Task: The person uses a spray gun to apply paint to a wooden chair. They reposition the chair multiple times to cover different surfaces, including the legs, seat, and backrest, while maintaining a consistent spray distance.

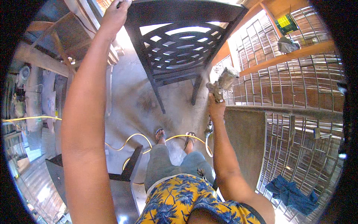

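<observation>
A dark-painted wooden chair (182, 13), its back cut through with interlaced oval slats, stands tilted in front of me. My left hand (115, 18) reaches far forward, fingers closed over the top left corner of the chair. In my right hand (217, 109) is a paint spray gun (225, 80) with a stained grey cup. Its nozzle end points toward the right side of the chair, a short way off. Faint haze hangs in the air between the two. My right fingers are wrapped round the gun's handle and partly hidden.
A yellow hose (128, 140) snakes across the floor by my sandalled feet. Dark furniture (125, 194) stands close at lower left. At right are a brown board (244, 145), metal grilles (291, 89), a blue cloth (292, 194) and a green-yellow container (287, 24). Wooden framing (44, 58) is at left.
</observation>
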The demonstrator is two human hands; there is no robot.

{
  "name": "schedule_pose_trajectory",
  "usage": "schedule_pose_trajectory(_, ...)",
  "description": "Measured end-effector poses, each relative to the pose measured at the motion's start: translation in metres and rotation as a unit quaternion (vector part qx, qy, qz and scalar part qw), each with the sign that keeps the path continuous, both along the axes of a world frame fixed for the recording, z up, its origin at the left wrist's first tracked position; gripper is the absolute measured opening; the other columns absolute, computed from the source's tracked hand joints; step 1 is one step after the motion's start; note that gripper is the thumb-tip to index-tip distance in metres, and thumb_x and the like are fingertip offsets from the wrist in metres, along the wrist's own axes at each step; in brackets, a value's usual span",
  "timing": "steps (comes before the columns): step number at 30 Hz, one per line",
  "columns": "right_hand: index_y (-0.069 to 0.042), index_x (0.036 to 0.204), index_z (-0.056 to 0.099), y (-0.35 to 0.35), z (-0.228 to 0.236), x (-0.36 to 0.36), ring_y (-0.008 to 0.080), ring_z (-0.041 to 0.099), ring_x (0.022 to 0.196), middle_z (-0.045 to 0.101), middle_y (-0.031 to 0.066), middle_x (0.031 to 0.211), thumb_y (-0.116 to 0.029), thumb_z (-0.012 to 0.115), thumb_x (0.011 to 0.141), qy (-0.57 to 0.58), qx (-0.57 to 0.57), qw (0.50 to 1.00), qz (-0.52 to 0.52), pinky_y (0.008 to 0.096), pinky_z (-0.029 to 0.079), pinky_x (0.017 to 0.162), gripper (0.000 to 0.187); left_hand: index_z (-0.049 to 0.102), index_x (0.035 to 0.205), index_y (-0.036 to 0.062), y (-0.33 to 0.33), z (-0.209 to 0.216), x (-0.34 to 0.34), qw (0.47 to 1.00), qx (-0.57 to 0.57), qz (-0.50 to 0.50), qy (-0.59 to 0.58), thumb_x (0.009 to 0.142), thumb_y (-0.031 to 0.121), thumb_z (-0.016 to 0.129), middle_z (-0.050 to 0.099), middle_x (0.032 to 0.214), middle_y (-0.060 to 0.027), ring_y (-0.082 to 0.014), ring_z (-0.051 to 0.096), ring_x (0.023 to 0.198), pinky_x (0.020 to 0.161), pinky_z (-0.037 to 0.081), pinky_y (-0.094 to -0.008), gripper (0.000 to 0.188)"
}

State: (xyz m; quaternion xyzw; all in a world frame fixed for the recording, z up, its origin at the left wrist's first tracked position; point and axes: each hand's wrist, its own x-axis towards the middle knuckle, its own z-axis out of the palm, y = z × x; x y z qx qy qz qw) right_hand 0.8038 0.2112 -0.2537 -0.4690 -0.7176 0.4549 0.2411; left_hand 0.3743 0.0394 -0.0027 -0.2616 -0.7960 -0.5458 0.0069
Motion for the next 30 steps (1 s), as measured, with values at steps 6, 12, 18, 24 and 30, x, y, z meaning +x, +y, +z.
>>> schedule_pose_trajectory(6,-0.003,0.104,0.07,-0.052,0.009,-0.033,0.0298,0.063,0.07,0.071,0.0173,0.081,-0.028,0.081,0.091,-0.004,-0.014,0.992,0.126,0.0422,0.052,0.068,0.03,0.063,0.116,0.0024,0.0,0.001,0.017,0.999,-0.02,0.035,0.009,0.106,0.037,0.054,0.066,0.107,-0.0126,-0.0222,0.059,0.103,0.093,0.046,-0.0372,0.038)
schedule_pose_trajectory(12,-0.003,0.105,0.07,-0.093,0.021,-0.045,0.0312,0.067,0.072,0.072,0.0185,0.082,-0.03,0.082,0.09,0.035,-0.069,0.972,0.222,0.0431,0.054,0.069,0.033,0.063,0.118,0.0006,-0.003,-0.006,0.024,0.999,0.044,0.013,0.016,0.105,0.033,0.056,0.066,0.107,-0.0125,-0.0214,0.06,0.103,0.093,0.047,-0.0357,0.035)
schedule_pose_trajectory(18,-0.001,0.103,0.071,-0.077,0.004,-0.034,0.0316,0.07,0.073,0.073,0.0187,0.082,-0.029,0.082,0.089,0.03,-0.01,0.984,0.174,0.0427,0.054,0.069,0.033,0.064,0.119,0.0007,-0.006,-0.009,0.025,0.998,0.054,-0.008,0.019,0.106,0.031,0.056,0.068,0.111,-0.0126,-0.0222,0.061,0.107,0.098,0.046,-0.0353,0.034)
schedule_pose_trajectory(24,0.0,0.111,0.071,-0.032,-0.01,-0.009,0.0297,0.071,0.081,0.075,0.0161,0.091,-0.028,0.079,0.093,-0.015,-0.003,0.999,0.034,0.0421,0.054,0.075,0.034,0.065,0.124,0.0012,-0.006,-0.015,0.022,0.998,0.054,0.01,0.014,0.106,0.031,0.057,0.069,0.115,-0.0116,-0.0218,0.061,0.111,0.099,0.046,-0.0347,0.035)
schedule_pose_trajectory(30,0.0,0.107,0.069,-0.056,-0.006,-0.007,0.0332,0.07,0.08,0.074,0.0207,0.09,-0.028,0.078,0.093,-0.015,-0.001,0.998,0.066,0.0468,0.053,0.071,0.033,0.063,0.129,-0.0007,-0.006,-0.017,0.019,0.998,0.064,0.006,0.023,0.106,0.032,0.056,0.068,0.121,-0.0138,-0.0223,0.06,0.116,0.103,0.045,-0.0347,0.041)
